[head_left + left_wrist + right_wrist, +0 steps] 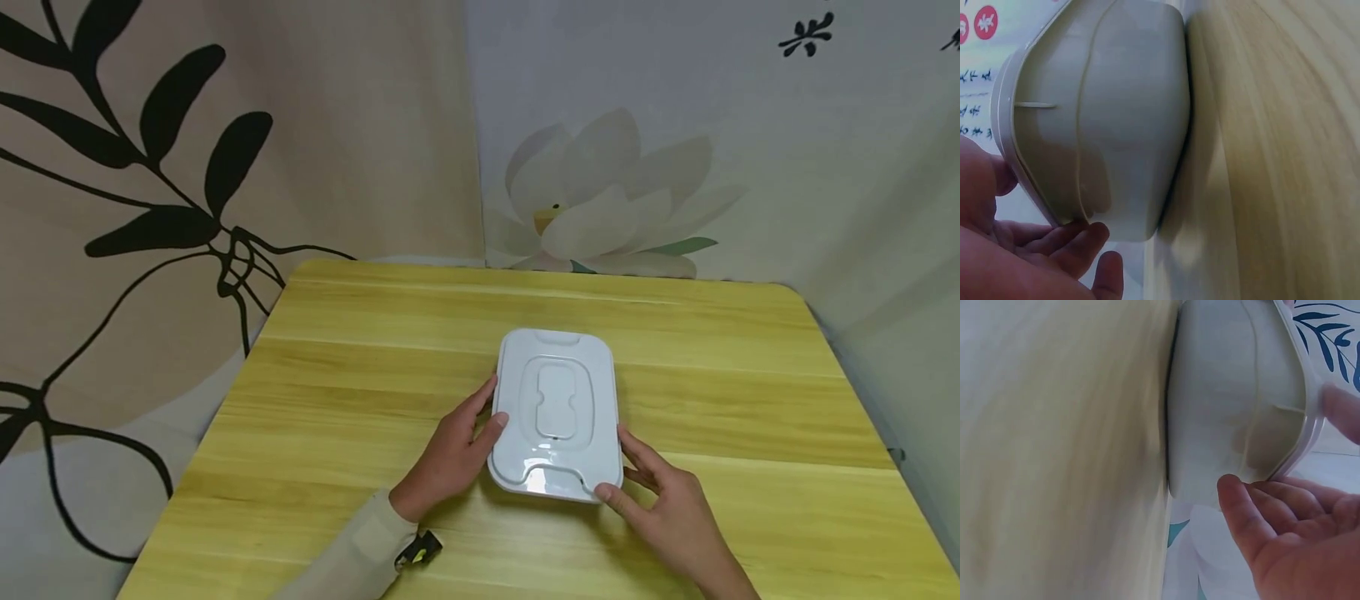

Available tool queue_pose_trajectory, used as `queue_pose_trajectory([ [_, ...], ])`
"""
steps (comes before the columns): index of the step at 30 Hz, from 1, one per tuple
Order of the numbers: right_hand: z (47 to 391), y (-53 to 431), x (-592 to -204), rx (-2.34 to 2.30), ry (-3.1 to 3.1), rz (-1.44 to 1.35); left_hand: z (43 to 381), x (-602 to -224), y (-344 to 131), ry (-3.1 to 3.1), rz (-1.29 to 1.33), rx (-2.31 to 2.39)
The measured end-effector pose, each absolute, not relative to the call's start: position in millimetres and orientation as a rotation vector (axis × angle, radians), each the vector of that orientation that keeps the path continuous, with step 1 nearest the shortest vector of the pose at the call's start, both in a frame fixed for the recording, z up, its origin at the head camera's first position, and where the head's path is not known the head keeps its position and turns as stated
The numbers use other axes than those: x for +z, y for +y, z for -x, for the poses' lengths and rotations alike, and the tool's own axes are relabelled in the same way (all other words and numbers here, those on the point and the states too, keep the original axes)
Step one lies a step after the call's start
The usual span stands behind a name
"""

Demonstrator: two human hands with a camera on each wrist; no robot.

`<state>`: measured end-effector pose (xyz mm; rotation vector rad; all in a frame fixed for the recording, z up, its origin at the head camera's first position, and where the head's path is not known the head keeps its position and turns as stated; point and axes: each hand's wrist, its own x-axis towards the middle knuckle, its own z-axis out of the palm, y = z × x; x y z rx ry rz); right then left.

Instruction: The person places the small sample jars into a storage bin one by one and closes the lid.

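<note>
A white plastic container with a lid (557, 400) stands on the wooden table, its rounded lid facing up with a raised panel in the middle. My left hand (452, 450) grips its left side, thumb over the lid's edge and fingers beneath the rim. At the near right corner, my right hand (675, 508) holds the rim with the thumb on top and fingers below. Smooth pale walls of the container (1129, 106) rise from the tabletop in the left wrist view. The right wrist view shows the opposite wall (1216, 394), fingertips against it under the rim.
The yellow wood-grain table (360, 367) has rounded far corners. Behind it hang a beige cloth with dark leaves (177, 100) and a pale cloth with a white flower (607, 192). A dark wrist strap (418, 550) sits by the left sleeve.
</note>
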<state>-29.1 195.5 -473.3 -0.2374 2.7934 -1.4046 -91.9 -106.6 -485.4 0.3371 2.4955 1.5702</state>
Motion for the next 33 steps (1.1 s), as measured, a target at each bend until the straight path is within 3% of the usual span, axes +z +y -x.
queue_pose_trajectory([
  [7, 38, 200, -470, -1.165, 2.885, 0.300, 92, -476, -112, 2.610, -0.341, 1.432],
  [12, 50, 218, -465, -0.722, 3.127, 0.445, 86, -458, -123, 2.998, -0.379, 0.853],
  [17, 59, 237, -461, -0.356, 3.191, 0.380, 78, -451, -139, 3.170, -0.269, 0.347],
  [33, 65, 236, -466, -0.287, 3.233, 0.371, 77, -455, -153, 3.137, -0.233, 0.366],
])
